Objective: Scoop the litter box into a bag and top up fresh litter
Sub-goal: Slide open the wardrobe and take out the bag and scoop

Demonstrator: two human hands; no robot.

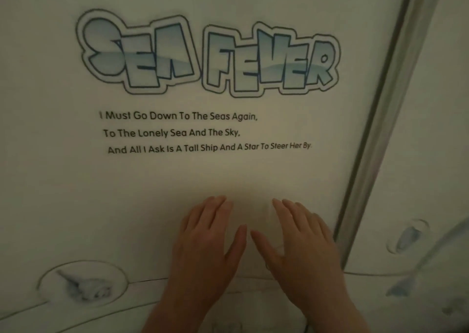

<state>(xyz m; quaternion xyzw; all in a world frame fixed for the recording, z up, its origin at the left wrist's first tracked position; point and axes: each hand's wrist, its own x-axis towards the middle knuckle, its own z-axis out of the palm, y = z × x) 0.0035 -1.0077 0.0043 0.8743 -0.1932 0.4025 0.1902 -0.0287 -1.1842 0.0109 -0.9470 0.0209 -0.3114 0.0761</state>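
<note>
- Biggest thing here is a pale printed panel (228, 170) filling pretty much the whole view. Could be a door or a cabinet front, hard to call in this dim light.
- Big bubble lettering on it reads "SEA FEVER" (208, 55), with three lines of poem text (203, 132) underneath.
- A metal strip (380, 119) runs diagonally down the right side, looks like a frame edge or the seam between two panels.
- Both hands are flat against the panel, side by side, thumbs nearly meeting. My guess is the person is pushing or sliding it open to get at whatever's behind.
- Left hand (205, 246): grip wide, fingers straight, holding nothing.
- Right hand (302, 246): same deal, spread and empty.
- Little shell drawing (83, 284) low on the left, a fish-ish one (408, 236) on the right.
- Litter box, bag, scoop, fresh litter: none in sight, so the actual job looks not yet started.
</note>
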